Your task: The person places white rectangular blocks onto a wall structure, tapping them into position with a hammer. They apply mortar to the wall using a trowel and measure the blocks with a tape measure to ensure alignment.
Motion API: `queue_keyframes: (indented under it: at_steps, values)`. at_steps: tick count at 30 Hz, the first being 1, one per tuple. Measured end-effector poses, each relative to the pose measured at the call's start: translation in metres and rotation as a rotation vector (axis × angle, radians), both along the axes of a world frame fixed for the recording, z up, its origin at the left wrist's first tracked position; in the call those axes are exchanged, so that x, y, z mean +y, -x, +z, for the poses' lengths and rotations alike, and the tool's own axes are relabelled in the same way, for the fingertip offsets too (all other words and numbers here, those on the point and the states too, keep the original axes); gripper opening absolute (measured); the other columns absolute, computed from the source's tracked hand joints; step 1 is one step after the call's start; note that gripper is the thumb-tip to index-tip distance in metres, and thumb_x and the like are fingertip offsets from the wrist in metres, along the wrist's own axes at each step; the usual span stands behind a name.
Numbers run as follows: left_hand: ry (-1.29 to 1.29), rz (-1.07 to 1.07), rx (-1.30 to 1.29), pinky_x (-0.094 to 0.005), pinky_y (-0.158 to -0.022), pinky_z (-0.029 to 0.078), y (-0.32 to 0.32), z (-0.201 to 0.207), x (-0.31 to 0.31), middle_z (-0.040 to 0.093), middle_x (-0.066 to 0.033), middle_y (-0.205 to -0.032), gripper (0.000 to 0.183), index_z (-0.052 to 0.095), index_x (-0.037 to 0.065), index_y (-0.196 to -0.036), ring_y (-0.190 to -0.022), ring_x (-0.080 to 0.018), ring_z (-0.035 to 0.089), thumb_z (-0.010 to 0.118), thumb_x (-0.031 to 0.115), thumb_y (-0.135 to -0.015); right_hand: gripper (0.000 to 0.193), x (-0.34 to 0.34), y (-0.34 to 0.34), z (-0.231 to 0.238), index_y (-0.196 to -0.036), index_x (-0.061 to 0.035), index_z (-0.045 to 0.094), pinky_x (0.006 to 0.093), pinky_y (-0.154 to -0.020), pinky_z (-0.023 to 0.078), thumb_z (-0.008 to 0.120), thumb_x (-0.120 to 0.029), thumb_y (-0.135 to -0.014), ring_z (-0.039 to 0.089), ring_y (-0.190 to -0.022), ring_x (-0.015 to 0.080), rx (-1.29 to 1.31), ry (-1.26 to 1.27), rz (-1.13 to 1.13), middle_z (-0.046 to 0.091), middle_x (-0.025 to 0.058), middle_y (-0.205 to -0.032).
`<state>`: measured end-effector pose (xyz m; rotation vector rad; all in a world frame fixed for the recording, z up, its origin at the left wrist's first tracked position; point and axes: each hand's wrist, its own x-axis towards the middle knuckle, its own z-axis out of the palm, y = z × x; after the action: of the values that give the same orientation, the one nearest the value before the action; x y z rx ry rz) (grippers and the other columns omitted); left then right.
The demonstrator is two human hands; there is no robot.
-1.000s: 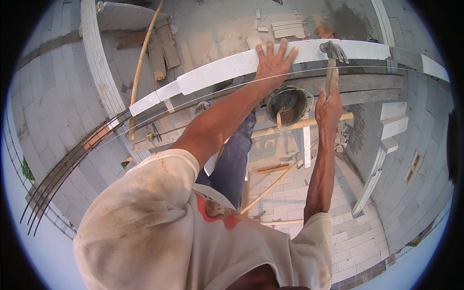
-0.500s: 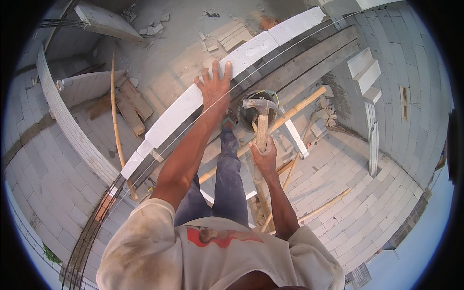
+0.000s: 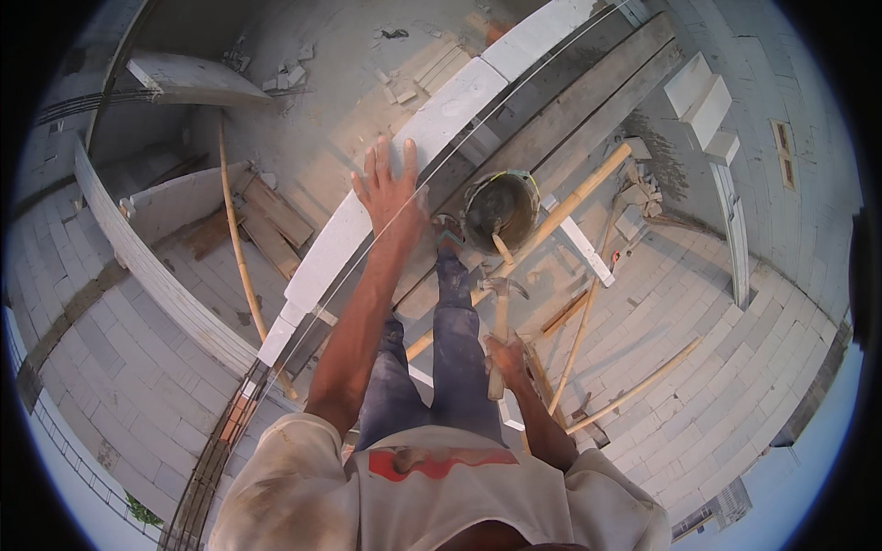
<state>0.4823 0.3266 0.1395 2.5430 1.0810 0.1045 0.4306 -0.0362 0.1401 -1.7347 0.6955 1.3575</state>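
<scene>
One right hand [image 3: 506,361], clenching wooden-handled metal hammer [image 3: 501,320], is lowering, seemingly pausing; splayed left hand [image 3: 393,200] is staying on long white block [image 3: 333,250].

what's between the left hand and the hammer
The head view shows the person's foot and lower leg between the left hand and the hammer.

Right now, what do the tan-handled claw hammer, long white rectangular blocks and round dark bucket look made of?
Tan-handled claw hammer: head likely steel, dull grey with a curved claw; handle probably wood, matte and tan.
Long white rectangular blocks: probably aerated concrete; matte, chalky faces.
Round dark bucket: perhaps plastic or rubber; grey residue inside leaves it unclear.
</scene>
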Motion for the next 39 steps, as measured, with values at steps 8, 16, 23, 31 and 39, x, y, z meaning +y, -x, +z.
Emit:
queue_keyframes:
  at_steps: [8,16,23,31,39]
  values:
    - [0.502,-0.063,0.060,-0.0505,-0.114,0.037,0.145,-0.005,-0.116,0.048,-0.0222,-0.152,0.075,0.049,0.008,-0.153,-0.140,-0.0402,0.047,0.081,0.016,-0.086,0.050,0.044,0.025,-0.019,-0.135,0.0004,0.043,0.0458,-0.058,0.057,0.066,-0.008,-0.092,0.066,-0.064,0.0325,0.036,-0.096,0.171,0.061,0.0156,-0.085]
    - [1.493,0.632,0.297,-0.0347,-0.080,0.055,0.222,-0.041,-0.161,0.073,-0.0119,-0.093,0.051,0.074,-0.007,-0.107,-0.085,-0.0233,0.070,0.071,0.041,-0.094,0.062,0.066,0.146,-0.023,-0.142,0.0058,0.034,0.0541,-0.090,0.053,0.065,-0.013,-0.091,0.065,-0.107,0.0512,-0.350,-0.247,0.548,0.059,0.0343,-0.122]
    - [1.403,0.575,0.350,-0.0378,-0.073,0.054,0.283,-0.063,-0.153,0.077,-0.0165,-0.087,0.043,0.070,-0.006,-0.100,-0.077,-0.0227,0.069,0.056,0.035,-0.097,0.034,0.029,0.049,-0.087,-0.113,-0.0017,0.073,0.0380,-0.080,0.056,0.069,-0.033,-0.100,0.071,-0.085,0.0247,-0.289,-0.304,0.515,0.073,0.0156,-0.097]
    - [0.788,-0.278,0.203,-0.0513,-0.085,0.050,0.336,-0.115,-0.172,0.074,-0.0129,-0.084,0.025,0.079,0.012,-0.093,-0.087,-0.0382,0.068,0.060,0.027,-0.088,0.037,0.024,-0.097,-0.355,-0.124,-0.0118,0.074,0.0470,-0.097,0.040,0.062,-0.034,-0.097,0.057,-0.118,0.0276,-0.950,0.599,1.322,0.069,0.0095,-0.120]
    - [0.666,-0.217,0.423,-0.0504,-0.095,0.046,0.343,-0.142,-0.185,0.074,-0.0140,-0.096,0.032,0.077,0.007,-0.087,-0.097,-0.0365,0.068,0.062,0.034,-0.092,0.040,0.030,-0.129,-0.425,-0.131,-0.0020,0.067,0.0487,-0.094,0.055,0.059,-0.022,-0.097,0.066,-0.119,0.0346,-0.514,0.585,1.242,0.071,0.0145,-0.117]
